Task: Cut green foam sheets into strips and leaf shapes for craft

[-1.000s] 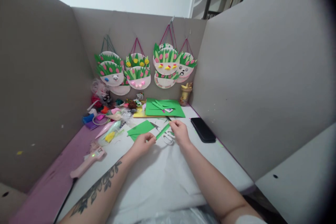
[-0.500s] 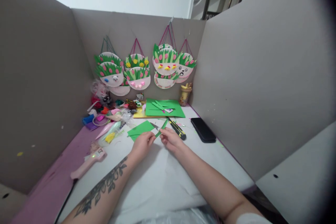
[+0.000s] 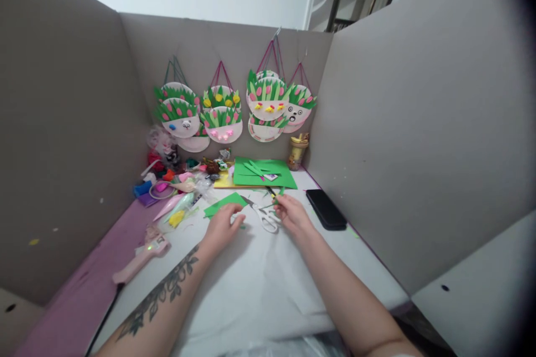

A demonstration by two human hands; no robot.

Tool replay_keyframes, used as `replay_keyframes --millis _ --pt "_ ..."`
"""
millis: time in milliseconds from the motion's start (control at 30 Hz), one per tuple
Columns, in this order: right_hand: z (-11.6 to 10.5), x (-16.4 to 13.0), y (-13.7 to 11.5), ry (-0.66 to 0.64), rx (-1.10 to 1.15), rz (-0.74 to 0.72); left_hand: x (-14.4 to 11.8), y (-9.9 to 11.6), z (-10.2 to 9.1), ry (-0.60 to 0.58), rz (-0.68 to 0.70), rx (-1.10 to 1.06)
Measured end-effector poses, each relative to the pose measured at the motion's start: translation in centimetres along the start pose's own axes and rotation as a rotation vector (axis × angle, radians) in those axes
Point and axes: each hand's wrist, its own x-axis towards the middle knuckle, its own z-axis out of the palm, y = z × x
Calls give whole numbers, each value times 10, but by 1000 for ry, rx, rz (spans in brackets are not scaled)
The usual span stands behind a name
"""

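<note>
The green paper strip (image 3: 280,194), held by both hands half a second ago, now sits just right of frame centre, pinched only in the right hand (image 3: 291,213). The left hand (image 3: 223,224) has let go, fingers loosely curled beside the green sheet (image 3: 221,204); the white scissors (image 3: 264,217) lie uncovered between the hands.
</note>
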Motion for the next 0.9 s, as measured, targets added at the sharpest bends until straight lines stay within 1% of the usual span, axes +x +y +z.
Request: replay_keyframes --millis 33,100,167,233,400,467,600,667,700,767,833,900 --pt "6 -4 6 -30 15 46 -1 3 3 -5 28 -28" --pt "18 -10 18 -91 62 140 -4 9 7 -54 64 -49" --pt "26 -11 24 -127 79 205 -4 11 8 -102 49 -51" --pt "26 -5 23 -122 72 242 -4 10 6 -119 -1 -66" --pt "18 21 6 -144 -36 280 0 2 -6 -136 -139 -121" --pt "18 28 -1 -178 -158 255 1 -3 -9 -101 -197 -114" --pt "20 35 -15 -299 -529 107 2 -11 -18 -12 -301 -104" --pt "19 41 -22 -336 -644 55 3 -14 -23 14 -327 -106" --pt "17 48 -25 -331 -668 29 3 -16 -26 31 -338 -105" --pt "12 68 -28 -249 -650 -29 3 -17 -29 71 -359 -101" --pt "6 98 -28 -77 -574 -83 3 -19 -29 85 -384 -109" --pt "-3 132 -24 89 -515 -99 2 -20 -27 65 -395 -123"
